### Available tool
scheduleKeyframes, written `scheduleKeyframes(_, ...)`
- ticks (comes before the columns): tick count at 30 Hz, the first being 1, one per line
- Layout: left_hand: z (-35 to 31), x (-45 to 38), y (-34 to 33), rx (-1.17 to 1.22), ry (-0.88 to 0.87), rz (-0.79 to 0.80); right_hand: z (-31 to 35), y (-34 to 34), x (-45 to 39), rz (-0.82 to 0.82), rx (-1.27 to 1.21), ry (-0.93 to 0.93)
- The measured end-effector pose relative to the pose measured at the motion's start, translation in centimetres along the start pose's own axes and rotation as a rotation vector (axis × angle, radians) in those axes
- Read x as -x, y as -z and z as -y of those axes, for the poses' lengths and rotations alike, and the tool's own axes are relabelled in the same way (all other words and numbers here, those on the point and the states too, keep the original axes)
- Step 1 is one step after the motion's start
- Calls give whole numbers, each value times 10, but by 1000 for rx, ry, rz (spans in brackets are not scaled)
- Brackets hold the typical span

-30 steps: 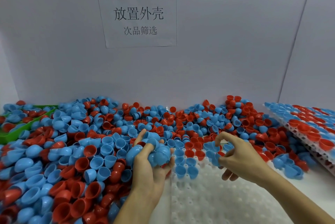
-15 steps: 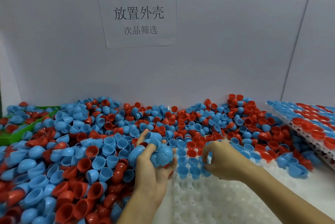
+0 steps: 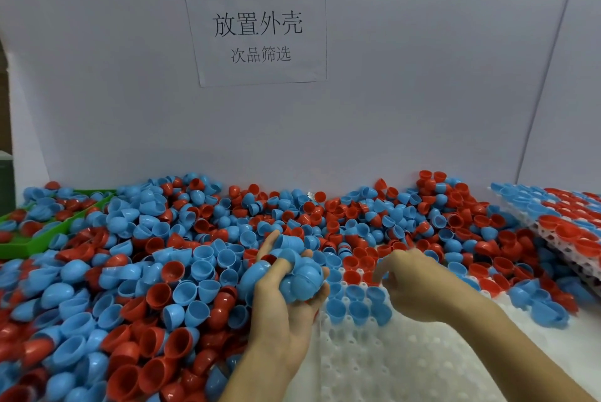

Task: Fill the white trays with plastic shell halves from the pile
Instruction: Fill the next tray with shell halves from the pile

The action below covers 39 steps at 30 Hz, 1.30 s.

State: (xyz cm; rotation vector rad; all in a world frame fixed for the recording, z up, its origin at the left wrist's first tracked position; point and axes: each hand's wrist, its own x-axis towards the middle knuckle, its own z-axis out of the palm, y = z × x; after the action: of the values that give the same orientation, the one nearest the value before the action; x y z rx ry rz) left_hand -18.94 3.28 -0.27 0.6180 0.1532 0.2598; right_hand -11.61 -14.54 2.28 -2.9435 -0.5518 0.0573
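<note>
White paper sign with black Chinese characters, dark rectangle in its top-left corner, fixed to pale partition wall at rear. Second pale panel meets wall at right, forming corner. Green bin at far left. Dark object at left frame edge, too cropped to identify.

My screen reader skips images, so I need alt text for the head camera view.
A left hand grips a clutch of blue shell halves while the right hand, blurred, reaches over a partly filled white tray. A pile of red and blue halves spreads left and behind.
</note>
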Motion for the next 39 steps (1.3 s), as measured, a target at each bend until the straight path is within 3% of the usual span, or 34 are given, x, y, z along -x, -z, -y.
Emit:
scheduleKeyframes(4,2,0,1,-9,26,40,23,0,6,-202,-348,183)
scheduleKeyframes(8,5,0,3,-82,40,105,42,-3,21,-278,-689,326)
scheduleKeyframes(17,12,2,5,-281,88,287,38,-23,40,-479,-549,217)
scheduleKeyframes(27,17,4,5,-338,102,321,38,-26,48,-477,-589,161)
scheduleKeyframes(39,16,4,4,-162,94,265,40,-28,47,-435,-514,136)
